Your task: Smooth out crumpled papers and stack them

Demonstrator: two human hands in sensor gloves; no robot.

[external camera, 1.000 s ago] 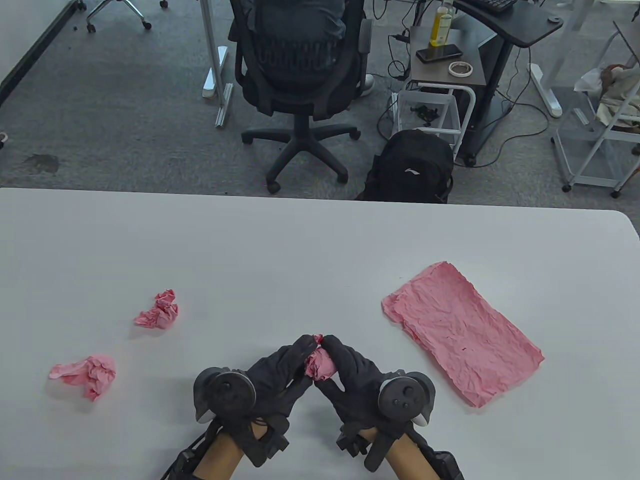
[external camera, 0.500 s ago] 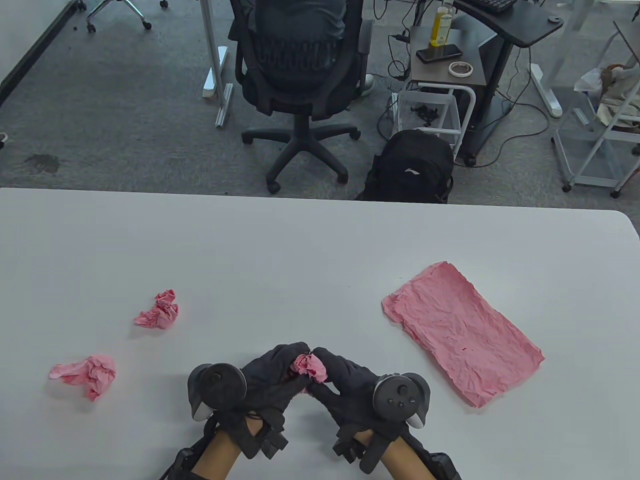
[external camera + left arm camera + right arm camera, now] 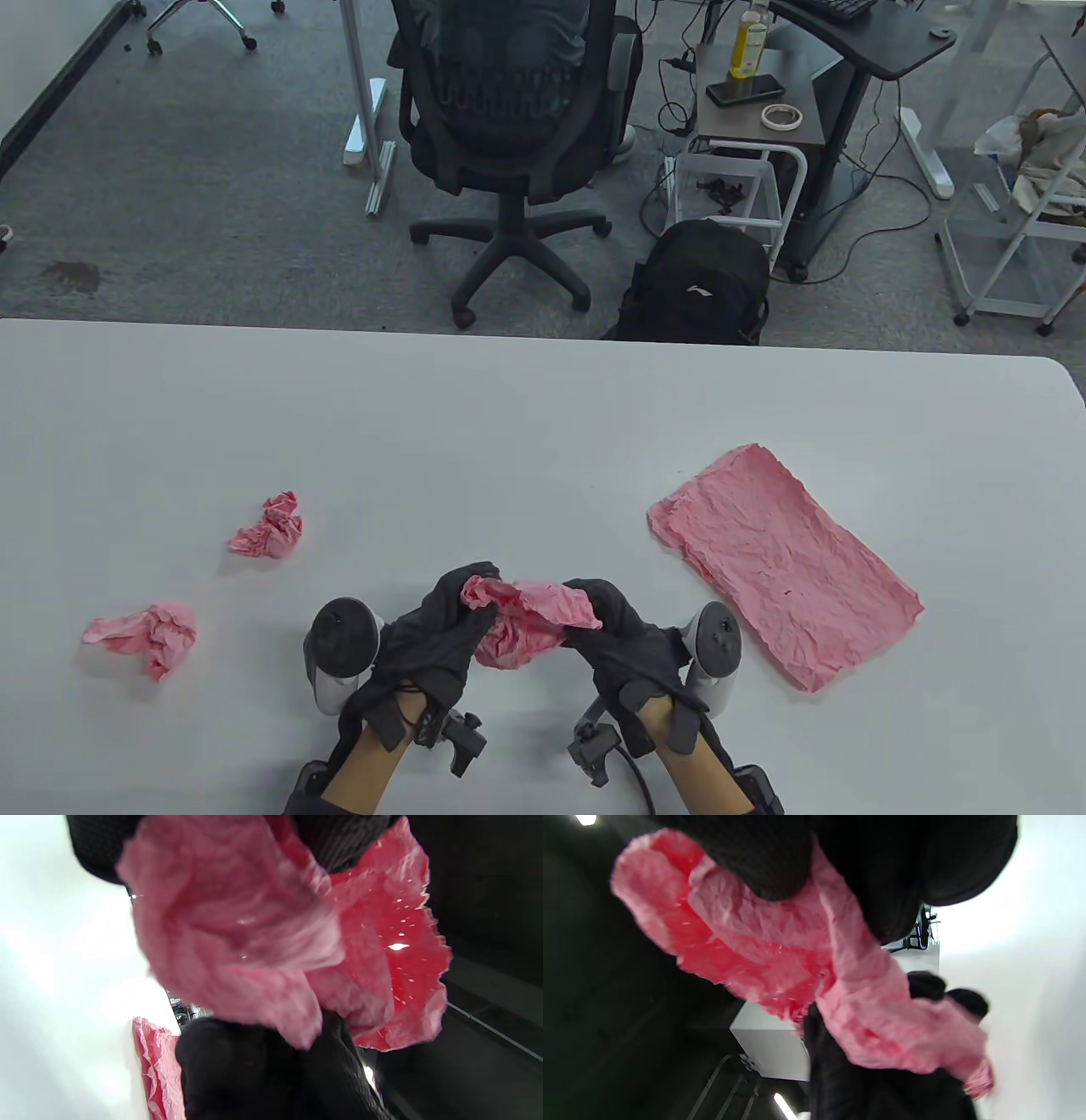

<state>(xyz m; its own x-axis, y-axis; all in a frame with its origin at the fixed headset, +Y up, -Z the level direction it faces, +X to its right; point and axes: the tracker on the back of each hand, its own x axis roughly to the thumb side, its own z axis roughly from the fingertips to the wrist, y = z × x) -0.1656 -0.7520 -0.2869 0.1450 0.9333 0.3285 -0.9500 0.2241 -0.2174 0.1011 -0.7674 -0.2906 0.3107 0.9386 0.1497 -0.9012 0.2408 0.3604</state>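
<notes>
Holding one half-opened pink paper (image 3: pixel 526 624) between both hands near the table's (image 3: pixel 543 407) front edge.

Left hand (image 3: pixel 437 632) and right hand (image 3: pixel 624 632) each pinch an end, fingers curled on it. A flattened pink sheet (image 3: pixel 785 564) lies toward the right edge; two crumpled balls (image 3: pixel 270 526) (image 3: pixel 148 635) sit toward the left edge, apart.

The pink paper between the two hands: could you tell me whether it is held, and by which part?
Yes: the partly opened pink paper is held by both hands, the left hand pinching its left edge, the right hand its right edge.
</notes>
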